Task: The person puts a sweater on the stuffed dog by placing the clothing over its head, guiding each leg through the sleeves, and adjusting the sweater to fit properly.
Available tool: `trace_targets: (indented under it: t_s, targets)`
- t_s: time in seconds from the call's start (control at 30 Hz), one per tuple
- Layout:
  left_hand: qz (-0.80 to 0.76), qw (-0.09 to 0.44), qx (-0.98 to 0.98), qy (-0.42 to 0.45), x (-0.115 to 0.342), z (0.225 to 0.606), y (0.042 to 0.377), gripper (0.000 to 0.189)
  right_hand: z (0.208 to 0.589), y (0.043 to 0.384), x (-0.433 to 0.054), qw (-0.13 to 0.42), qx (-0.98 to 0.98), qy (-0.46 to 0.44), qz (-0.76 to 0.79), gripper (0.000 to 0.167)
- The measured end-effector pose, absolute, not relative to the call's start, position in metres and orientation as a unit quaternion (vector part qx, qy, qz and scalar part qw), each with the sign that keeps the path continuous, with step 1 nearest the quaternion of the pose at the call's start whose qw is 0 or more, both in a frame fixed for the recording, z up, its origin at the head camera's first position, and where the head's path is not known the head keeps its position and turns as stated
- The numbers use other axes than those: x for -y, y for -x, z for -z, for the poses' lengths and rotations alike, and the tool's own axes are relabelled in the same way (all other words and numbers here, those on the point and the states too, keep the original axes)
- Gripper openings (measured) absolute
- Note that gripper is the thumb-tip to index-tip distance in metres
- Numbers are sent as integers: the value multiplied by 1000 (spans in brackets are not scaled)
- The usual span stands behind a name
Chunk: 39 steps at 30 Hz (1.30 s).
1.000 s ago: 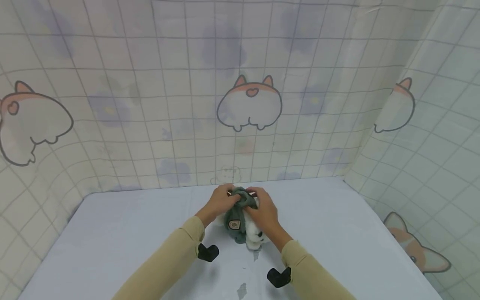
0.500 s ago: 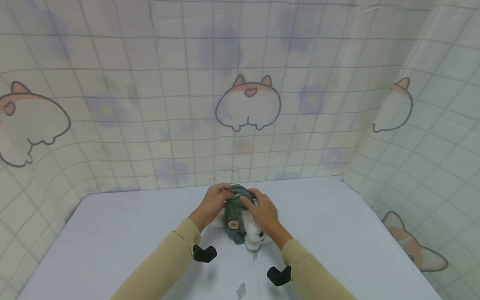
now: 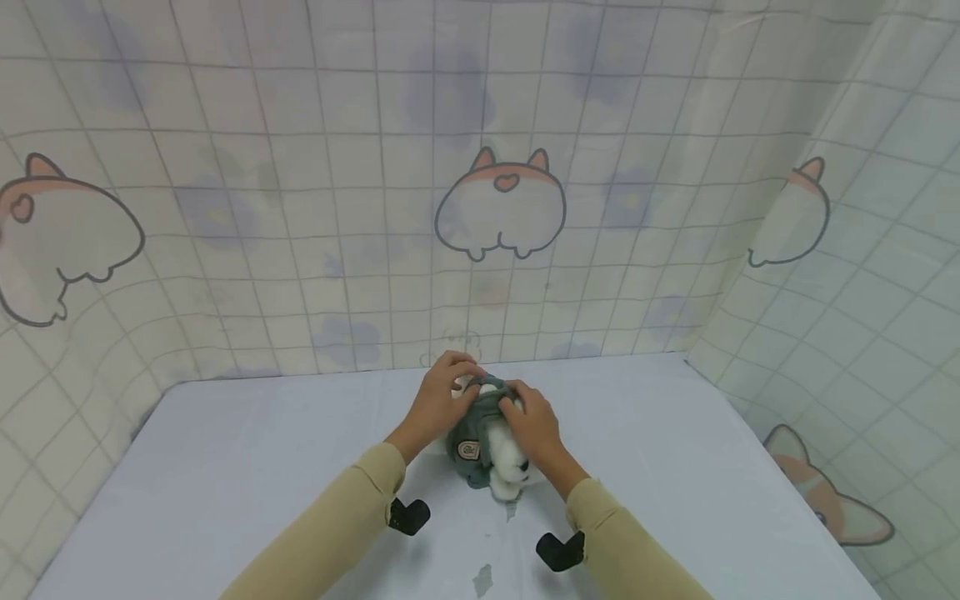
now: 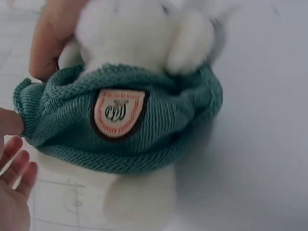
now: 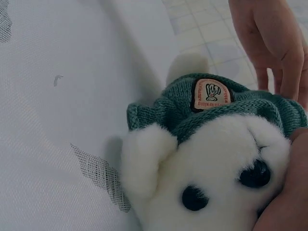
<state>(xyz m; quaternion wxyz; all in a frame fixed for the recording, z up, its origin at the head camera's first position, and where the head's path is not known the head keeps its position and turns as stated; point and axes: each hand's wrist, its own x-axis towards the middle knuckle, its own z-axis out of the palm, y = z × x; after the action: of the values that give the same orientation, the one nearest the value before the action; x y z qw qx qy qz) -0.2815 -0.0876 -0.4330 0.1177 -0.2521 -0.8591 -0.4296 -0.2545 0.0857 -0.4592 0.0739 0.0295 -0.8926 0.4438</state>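
Note:
A white plush toy [image 3: 506, 446] with a black nose and eyes lies on the table, its head toward my right arm. Around its body is a green knitted sweater [image 4: 159, 113] bearing a shield-shaped patch [image 4: 119, 114]. My left hand [image 3: 437, 402] pinches the sweater's bunched edge at the far side, its other fingers spread below in the left wrist view. At the head end, my right hand [image 3: 537, 423] grips the toy and the sweater's edge, thumb on top. In the right wrist view this hand covers part of the toy's face.
The white tabletop [image 3: 247, 467] carries a few grey worn patches [image 3: 483, 581] in front of the toy. Behind it and at both sides hangs a gridded curtain [image 3: 360, 250] printed with corgis. Black wrist mounts [image 3: 409, 517] stick out from the sleeves.
My left hand rises a little and arches, its thumb shifting along the sweater's edge. My right hand stays at the head end with small finger shifts. The toy stays nearly in place.

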Motion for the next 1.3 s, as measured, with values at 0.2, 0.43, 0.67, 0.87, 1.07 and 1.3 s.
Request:
trace_targets:
  t_s: [0.2, 0.43, 0.67, 0.87, 1.07, 1.3]
  targets:
    - [361, 177, 868, 291, 87, 430, 279, 16, 463, 256, -87, 89, 892, -36, -442, 36]
    - [388, 106, 886, 231, 87, 431, 280, 17, 463, 259, -87, 124, 896, -65, -422, 27]
    - [364, 70, 906, 205, 83, 433, 278, 15, 457, 258, -84, 65, 927, -38, -367, 25]
    - [322, 79, 921, 204, 80, 434, 275, 20, 456, 258, -81, 47, 948, -7, -313, 30]
    - [358, 26, 908, 215, 88, 434, 273, 35, 468, 255, -80, 214, 909, -80, -349, 38]
    - [372, 8, 896, 241, 96, 434, 269, 42, 472, 252, -81, 261, 891, -125, -349, 28]
